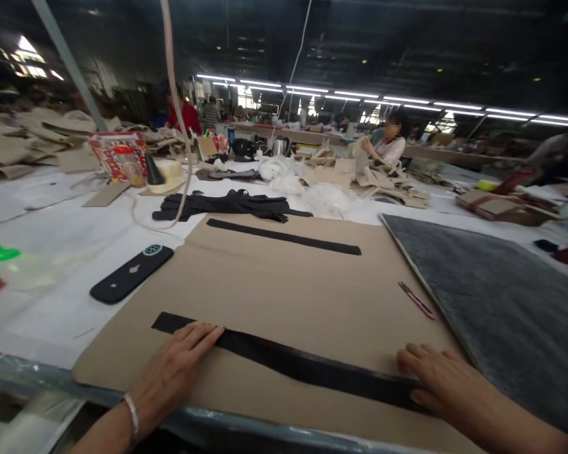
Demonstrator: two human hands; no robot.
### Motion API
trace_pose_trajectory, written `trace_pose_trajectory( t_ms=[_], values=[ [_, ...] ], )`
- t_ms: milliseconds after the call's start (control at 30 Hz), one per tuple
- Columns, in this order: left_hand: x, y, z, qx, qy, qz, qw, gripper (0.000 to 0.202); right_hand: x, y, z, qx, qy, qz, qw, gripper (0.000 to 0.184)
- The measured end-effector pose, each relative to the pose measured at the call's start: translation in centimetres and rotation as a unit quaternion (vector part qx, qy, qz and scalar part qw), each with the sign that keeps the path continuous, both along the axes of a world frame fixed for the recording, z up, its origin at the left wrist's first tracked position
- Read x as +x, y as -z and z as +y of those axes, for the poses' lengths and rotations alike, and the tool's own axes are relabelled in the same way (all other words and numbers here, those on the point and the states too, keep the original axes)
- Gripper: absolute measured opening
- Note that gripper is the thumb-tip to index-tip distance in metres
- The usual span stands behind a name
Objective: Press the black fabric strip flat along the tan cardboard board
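I see the left hand [180,359] and right hand [447,378], fingers flat and grasping nothing, pressing the long black fabric strip [303,366] at six o'clock on the flat tan board [274,290]; it looks light and limp, best pinched at its ends.

Dim hall lit by rows of ceiling tubes [407,99]; far background soft; edges bowed by wide lens.
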State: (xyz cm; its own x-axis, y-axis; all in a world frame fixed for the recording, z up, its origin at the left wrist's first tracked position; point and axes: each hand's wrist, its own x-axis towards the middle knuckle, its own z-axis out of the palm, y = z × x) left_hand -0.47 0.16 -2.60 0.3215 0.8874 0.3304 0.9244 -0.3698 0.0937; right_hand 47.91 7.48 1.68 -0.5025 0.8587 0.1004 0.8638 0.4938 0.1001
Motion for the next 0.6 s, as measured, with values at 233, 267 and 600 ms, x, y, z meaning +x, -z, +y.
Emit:
trace_pose_trajectory(
  t_ms=[233, 267, 600],
  values=[
    [-0.1, -0.2, -0.1, 0.015, 0.003, 0.034, 0.999, 0.056, -16.0, -5.2, 0.0, -0.141, -0.131, 0.131, 0.973, 0.021],
    [-0.2, -0.1, -0.1, 0.017, 0.005, 0.037, 0.999, 0.055, -17.9, -5.0, 0.0, -0.16, -0.149, 0.16, 0.963, 0.024],
    [-0.4, -0.3, 0.2, 0.061, 0.031, 0.046, 0.997, 0.052, -23.2, 0.6, 1.0, -0.206, -0.187, 0.259, 0.925, 0.015]
  ],
)
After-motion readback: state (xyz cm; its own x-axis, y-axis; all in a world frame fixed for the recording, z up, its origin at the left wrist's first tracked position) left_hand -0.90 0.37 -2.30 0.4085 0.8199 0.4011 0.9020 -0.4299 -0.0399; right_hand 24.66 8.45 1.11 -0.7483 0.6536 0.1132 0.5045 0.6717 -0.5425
